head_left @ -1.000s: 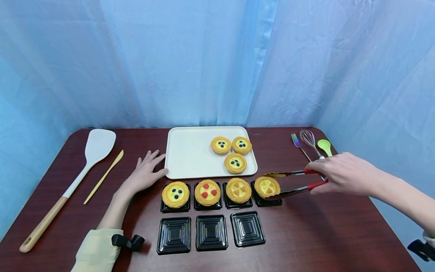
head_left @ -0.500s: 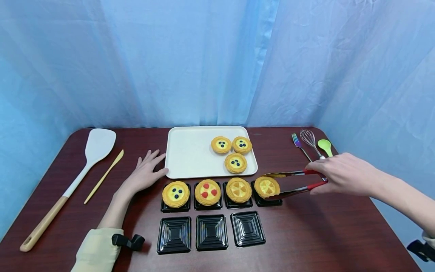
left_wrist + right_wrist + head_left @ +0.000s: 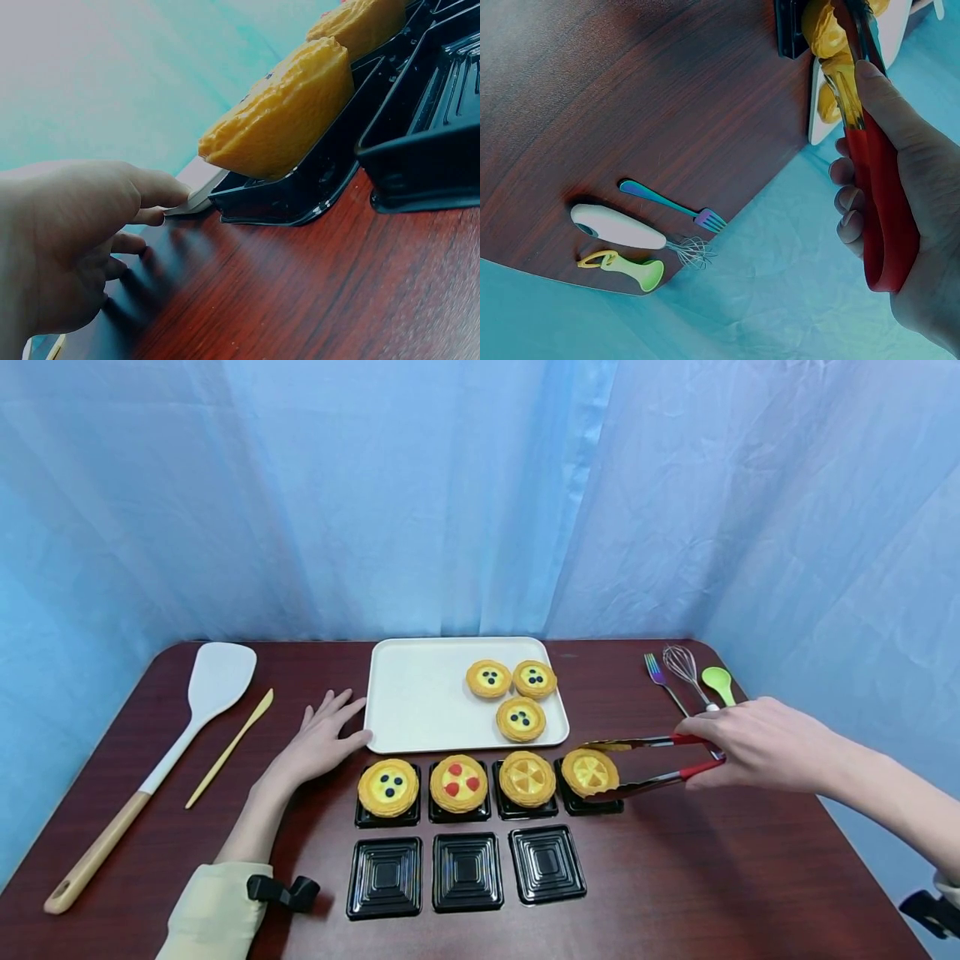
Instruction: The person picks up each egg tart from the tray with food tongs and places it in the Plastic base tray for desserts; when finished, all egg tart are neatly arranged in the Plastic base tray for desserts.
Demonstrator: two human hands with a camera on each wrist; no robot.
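Note:
My right hand (image 3: 757,742) grips red-handled metal tongs (image 3: 647,765), seen close in the right wrist view as tongs (image 3: 874,187). The tong tips close around an orange-topped tart (image 3: 589,771) sitting in the rightmost black cup (image 3: 609,804) of the upper row. Three more tarts fill that row: blueberry (image 3: 387,787), strawberry (image 3: 458,783), orange (image 3: 527,778). My left hand (image 3: 322,742) rests flat on the table, fingers straight, touching the left edge of the white tray (image 3: 420,702). In the left wrist view that left hand (image 3: 67,240) lies beside the blueberry tart (image 3: 285,112).
Three blueberry tarts (image 3: 519,718) sit on the tray's right side. Three empty black cups (image 3: 467,871) form the near row. A white spatula (image 3: 180,735) and wooden knife (image 3: 231,747) lie at left; a fork (image 3: 660,681), whisk (image 3: 684,670) and green spoon (image 3: 717,682) at right.

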